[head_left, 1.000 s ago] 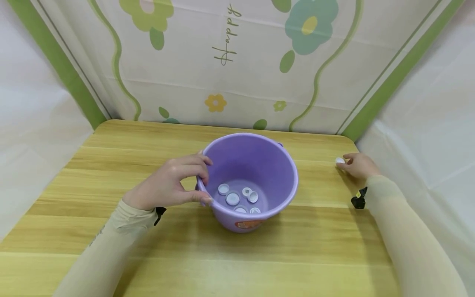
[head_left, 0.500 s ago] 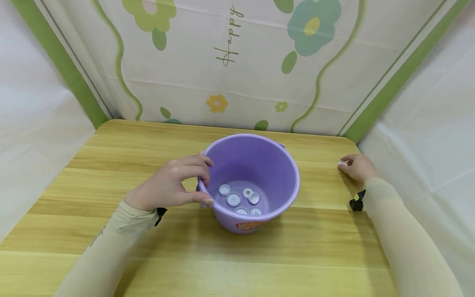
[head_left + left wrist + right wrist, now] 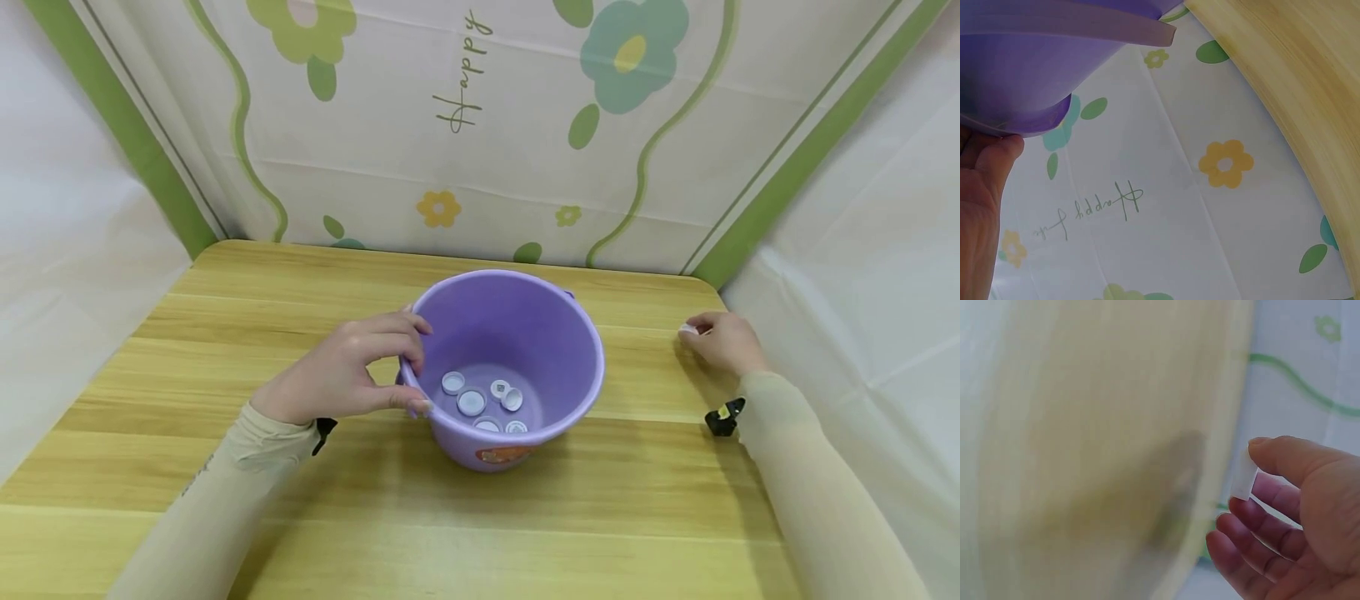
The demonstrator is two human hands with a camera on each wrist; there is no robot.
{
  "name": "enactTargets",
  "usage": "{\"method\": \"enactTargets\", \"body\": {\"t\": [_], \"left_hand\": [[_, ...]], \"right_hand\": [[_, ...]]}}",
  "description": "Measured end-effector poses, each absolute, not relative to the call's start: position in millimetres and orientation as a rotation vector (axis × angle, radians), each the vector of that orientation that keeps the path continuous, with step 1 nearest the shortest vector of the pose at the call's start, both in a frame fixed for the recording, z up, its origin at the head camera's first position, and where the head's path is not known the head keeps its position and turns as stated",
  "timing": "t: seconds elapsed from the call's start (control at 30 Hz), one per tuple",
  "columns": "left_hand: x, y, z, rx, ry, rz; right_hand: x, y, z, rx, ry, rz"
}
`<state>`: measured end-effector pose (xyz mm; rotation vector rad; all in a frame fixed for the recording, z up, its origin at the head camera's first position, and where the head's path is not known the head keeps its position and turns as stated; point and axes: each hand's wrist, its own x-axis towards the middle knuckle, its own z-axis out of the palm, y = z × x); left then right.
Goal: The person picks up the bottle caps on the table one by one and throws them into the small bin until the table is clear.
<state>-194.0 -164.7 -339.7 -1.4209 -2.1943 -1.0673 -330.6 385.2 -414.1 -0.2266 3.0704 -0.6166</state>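
A purple bucket (image 3: 517,333) stands mid-table, with several round white bottle caps (image 3: 471,403) lying on its bottom. My left hand (image 3: 352,362) grips the bucket's left rim, thumb outside toward the front and fingers over the edge. In the left wrist view, the fingers (image 3: 997,156) meet the bucket's rim (image 3: 1035,132). Far to the right, my right hand (image 3: 726,342) pinches a white cap (image 3: 686,329) close over the table. The right wrist view shows this cap (image 3: 1244,477) edge-on between thumb and fingertips.
The wooden table (image 3: 225,333) ends at the back against a floral cloth (image 3: 375,150). White sheeting (image 3: 862,292) hangs at the right side, close to the right hand. An orange sticker (image 3: 502,455) is on the bucket's front.
The right hand has turned the pinched cap slightly, staying near the same spot at the table's right side. The left hand and bucket have stayed in place.
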Motion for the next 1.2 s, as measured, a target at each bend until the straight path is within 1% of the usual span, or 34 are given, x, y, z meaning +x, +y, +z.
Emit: {"method": "enactTargets", "body": {"t": [0.27, 0.7, 0.97, 1.2], "left_hand": [[-194, -165, -340, -1.42, -2.189, -1.077], [-195, -164, -342, -1.414, -2.198, -1.075], [-195, -163, -342, -1.418, -2.176, -1.072], [-196, -163, -341, -1.418, -2.176, -1.087]], "right_hand": [[-310, 362, -383, -0.264, 3.14, -0.707], [-280, 301, -336, -0.532, 3.217, -0.856], [-265, 269, -320, -0.803, 3.257, -0.949], [-257, 250, -313, -0.928, 3.265, -0.928]]}}
